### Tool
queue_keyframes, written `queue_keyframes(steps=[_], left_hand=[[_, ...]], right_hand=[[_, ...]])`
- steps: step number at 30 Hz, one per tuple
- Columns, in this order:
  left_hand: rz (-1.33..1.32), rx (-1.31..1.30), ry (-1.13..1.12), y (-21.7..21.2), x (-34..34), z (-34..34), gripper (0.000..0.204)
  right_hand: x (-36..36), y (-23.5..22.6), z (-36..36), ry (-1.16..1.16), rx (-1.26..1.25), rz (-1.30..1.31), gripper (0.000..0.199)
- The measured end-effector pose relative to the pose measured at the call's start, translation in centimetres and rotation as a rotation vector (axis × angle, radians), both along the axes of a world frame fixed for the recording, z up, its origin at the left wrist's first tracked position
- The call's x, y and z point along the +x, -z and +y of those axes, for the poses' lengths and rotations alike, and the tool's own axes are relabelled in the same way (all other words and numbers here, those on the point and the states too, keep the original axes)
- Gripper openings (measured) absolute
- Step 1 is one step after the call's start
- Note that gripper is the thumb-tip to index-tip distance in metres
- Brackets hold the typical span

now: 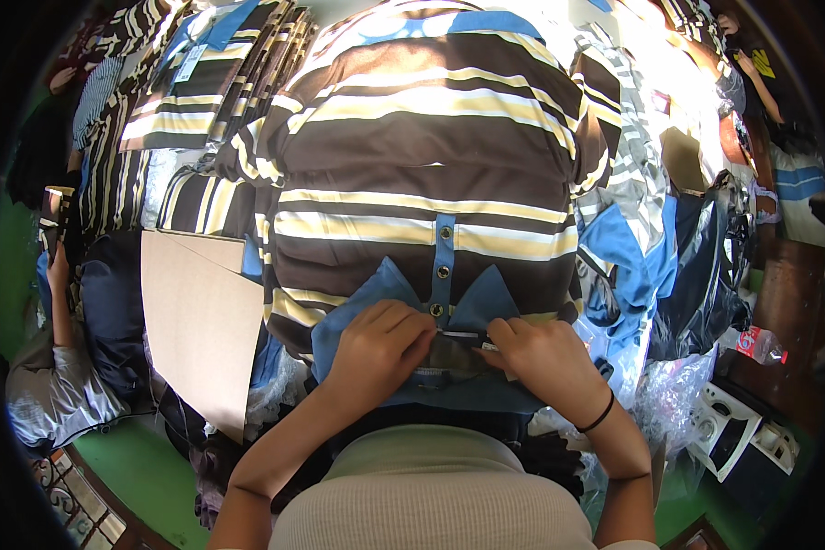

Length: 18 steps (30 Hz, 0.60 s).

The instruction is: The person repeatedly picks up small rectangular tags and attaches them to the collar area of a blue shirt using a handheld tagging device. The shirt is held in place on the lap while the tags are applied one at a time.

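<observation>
Both hands (458, 353) pinch the striped shirt (431, 165)'s blue collar (403, 293) edge.

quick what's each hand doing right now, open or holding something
Left hand: closed on the blue collar of the striped shirt.
Right hand: closed, pinching the small tag at the collar.

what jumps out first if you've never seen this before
A big brown, cream and blue striped polo shirt fills the centre, spread flat. At its blue collar, the left hand and right hand press together. A bare cardboard sheet lies left.
</observation>
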State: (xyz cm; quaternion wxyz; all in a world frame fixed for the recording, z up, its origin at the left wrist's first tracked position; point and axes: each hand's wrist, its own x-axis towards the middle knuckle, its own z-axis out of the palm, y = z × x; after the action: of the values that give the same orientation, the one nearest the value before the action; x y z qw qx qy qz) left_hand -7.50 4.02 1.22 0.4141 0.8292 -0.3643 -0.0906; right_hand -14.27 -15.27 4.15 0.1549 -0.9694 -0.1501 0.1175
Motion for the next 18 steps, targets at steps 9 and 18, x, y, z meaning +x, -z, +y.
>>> queue_keyframes(steps=[9, 18], left_hand=[[-0.013, 0.012, 0.012, 0.17, 0.08, 0.04, 0.012], [-0.101, 0.025, 0.050, 0.49, 0.07, -0.03, 0.010]], right_hand=[[-0.37, 0.84, 0.26, 0.011, -0.005, -0.051, 0.022], [-0.30, 0.95, 0.24, 0.029, 0.013, -0.036, 0.022]])
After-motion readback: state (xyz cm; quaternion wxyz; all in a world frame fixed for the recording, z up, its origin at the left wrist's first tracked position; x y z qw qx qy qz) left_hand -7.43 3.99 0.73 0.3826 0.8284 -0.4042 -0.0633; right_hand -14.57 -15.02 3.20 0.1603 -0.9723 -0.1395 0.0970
